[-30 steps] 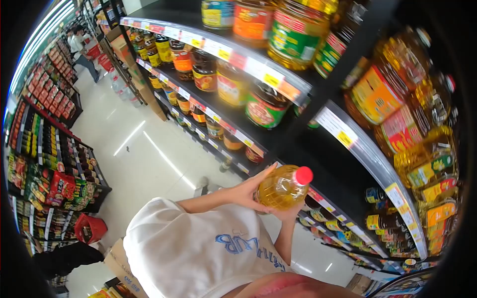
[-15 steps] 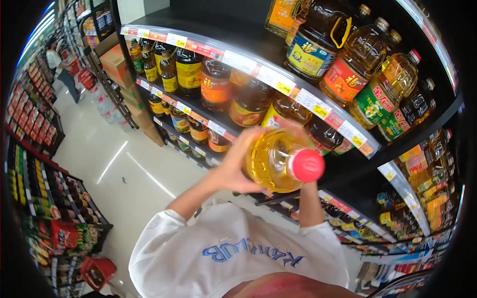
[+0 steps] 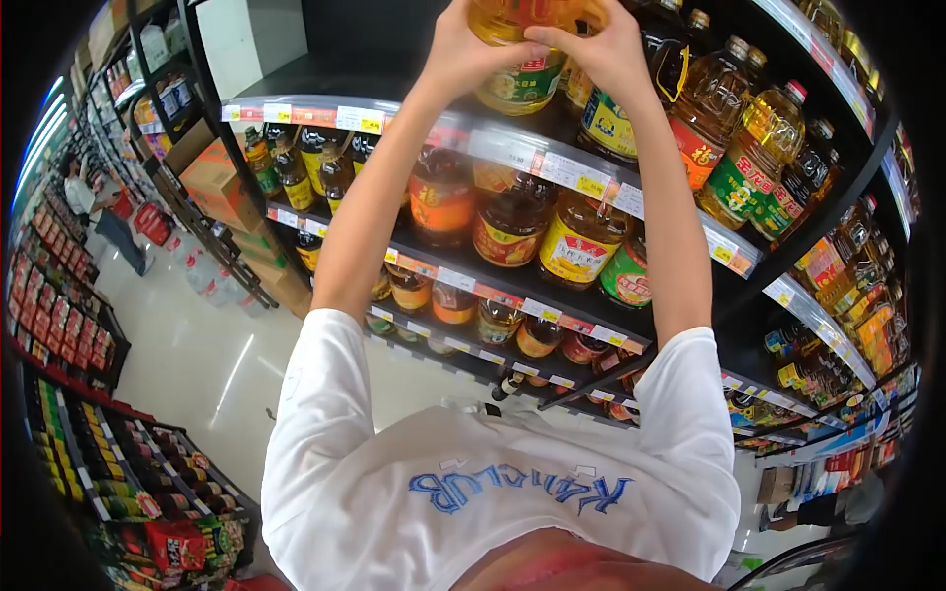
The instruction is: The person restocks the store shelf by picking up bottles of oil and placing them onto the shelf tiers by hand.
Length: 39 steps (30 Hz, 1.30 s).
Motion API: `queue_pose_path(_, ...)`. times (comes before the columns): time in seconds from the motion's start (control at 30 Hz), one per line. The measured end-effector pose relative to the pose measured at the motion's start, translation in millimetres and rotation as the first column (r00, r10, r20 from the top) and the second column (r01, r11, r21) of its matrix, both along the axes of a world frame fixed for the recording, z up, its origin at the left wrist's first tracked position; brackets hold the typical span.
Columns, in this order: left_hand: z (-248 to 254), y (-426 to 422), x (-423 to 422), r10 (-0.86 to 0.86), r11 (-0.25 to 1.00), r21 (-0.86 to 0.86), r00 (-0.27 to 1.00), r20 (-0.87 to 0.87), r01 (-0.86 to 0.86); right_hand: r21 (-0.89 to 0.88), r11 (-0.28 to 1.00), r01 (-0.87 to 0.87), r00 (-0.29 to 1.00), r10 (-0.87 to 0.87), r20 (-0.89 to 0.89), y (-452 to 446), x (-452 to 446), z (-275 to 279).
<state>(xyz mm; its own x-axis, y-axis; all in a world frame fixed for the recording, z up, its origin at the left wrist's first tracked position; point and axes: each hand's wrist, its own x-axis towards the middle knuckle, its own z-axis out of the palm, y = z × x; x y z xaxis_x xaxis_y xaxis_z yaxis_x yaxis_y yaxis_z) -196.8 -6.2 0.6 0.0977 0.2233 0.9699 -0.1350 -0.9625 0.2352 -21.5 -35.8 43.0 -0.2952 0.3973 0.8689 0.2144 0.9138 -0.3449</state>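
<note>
Both my hands are wrapped round a large bottle of golden cooking oil point(image 3: 520, 91) with a green label, at the top edge of the view. My left hand point(image 3: 467, 51) grips its left side, and my right hand point(image 3: 609, 49) its right side, thumbs across the front. The bottle's top is out of view. It is over the upper shelf point(image 3: 360, 51), beside a yellow-handled oil bottle with a blue and yellow label point(image 3: 611, 126). Whether its base touches the shelf, I cannot tell.
Lower shelves hold several oil bottles, among them one with a yellow label point(image 3: 579, 246). Price tags line the shelf edge point(image 3: 532, 163). Cardboard boxes point(image 3: 219, 182) stand at left. A person point(image 3: 103, 212) is in the aisle, near a red basket point(image 3: 153, 224).
My hands have carried the oil bottle from in front of my chest up and forward to the upper shelf. My arms are now stretched out.
</note>
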Motion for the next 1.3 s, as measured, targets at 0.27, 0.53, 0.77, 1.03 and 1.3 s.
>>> queue_pose_path(0.27, -26.2, 99.0, -3.9, -0.027, 0.902, -0.432, 0.996, -0.089, -0.014, -0.166, 0.984, 0.062, 0.988, -0.083, -0.126, 116.1, -1.5, -34.6)
queue_pose_path(0.53, -20.2, 156.9, 3.4, -0.045, 0.862, -0.493, 0.952, -0.304, -0.117, 0.002, 0.764, 0.645, 0.756, -0.637, -0.152, 134.1, -30.4, -72.2)
queue_pose_path(0.77, -2.1, 156.5, 31.7, 0.025, 0.875, -0.421, 0.889, -0.457, -0.241, -0.039, 0.713, 0.7, 0.691, -0.662, 0.292, 84.3, -31.8, -95.2)
queue_pose_path(1.03, -9.5, 215.3, 50.7, -0.038, 0.892, -0.436, 0.939, -0.341, -0.122, 0.208, 0.967, 0.147, 0.989, -0.15, 0.0, -58.5, -15.4, -157.8)
queue_pose_path(1.3, -56.1, 39.2, 50.6, 0.498, 0.865, -0.059, 0.867, -0.035, -0.499, -0.13, 0.805, 0.578, 0.816, -0.571, 0.094, -142.1, 77.8, -388.8)
